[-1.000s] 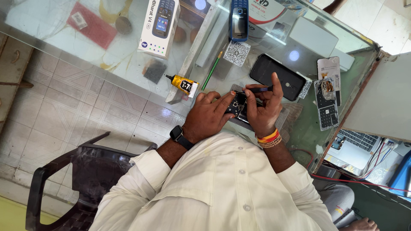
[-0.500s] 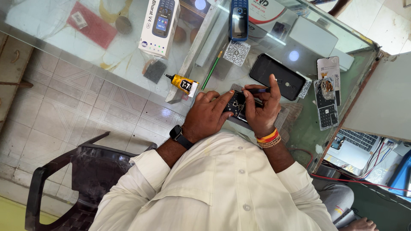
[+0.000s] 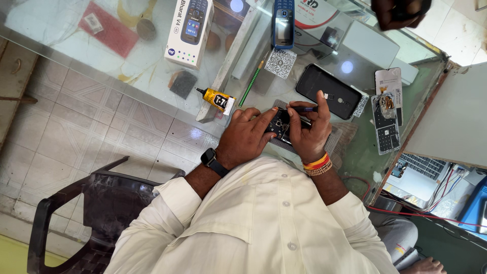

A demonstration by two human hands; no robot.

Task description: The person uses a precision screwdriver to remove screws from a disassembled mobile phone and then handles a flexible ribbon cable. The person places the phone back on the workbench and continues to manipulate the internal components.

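Note:
An opened black phone [image 3: 280, 127] with its insides showing lies on a grey mat [image 3: 339, 138] on the glass counter [image 3: 152, 76]. My left hand [image 3: 247, 136], with a black watch at the wrist, grips the phone's left side. My right hand [image 3: 310, 133], with coloured threads at the wrist, pinches a thin dark tool [image 3: 303, 108] with its tip down at the phone's top edge. Both hands partly cover the phone.
On the counter lie a yellow glue tube [image 3: 218, 99], a green pencil [image 3: 251, 85], a black smartphone [image 3: 327, 90], a blue keypad phone [image 3: 283, 23], a white phone box [image 3: 190, 30] and a dismantled phone [image 3: 386, 117]. A laptop [image 3: 423, 173] is at the right, a dark chair [image 3: 91, 203] at the lower left, and another person's hand [image 3: 401, 11] at the top right.

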